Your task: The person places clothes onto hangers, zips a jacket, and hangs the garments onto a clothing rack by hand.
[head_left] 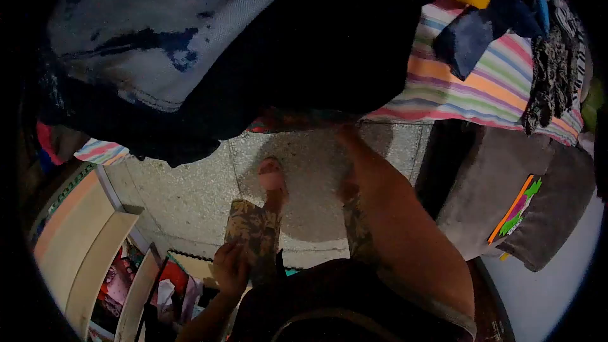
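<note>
A large dark garment [323, 44] lies across the bed and hangs over its front edge. Beside it is a grey-blue faded denim piece [145, 38] with dark patches. My right arm stretches forward, and my right hand [346, 133] reaches the lower edge of the dark garment. Its fingers are lost in shadow and cloth, so their grip cannot be made out. My left hand [230, 268] hangs low beside my patterned trouser leg [253, 231], fingers loosely bent and slightly apart, with nothing visible in it.
A striped bedsheet [468, 92] carries a small dark blue cloth [467, 37] and a fringed scarf [550, 63]. Grey fabric [506, 180] with a bright printed strip hangs at right. Lower left, an open shelf unit [101, 247] holds clothes. My foot [271, 174] stands on the speckled floor [190, 183].
</note>
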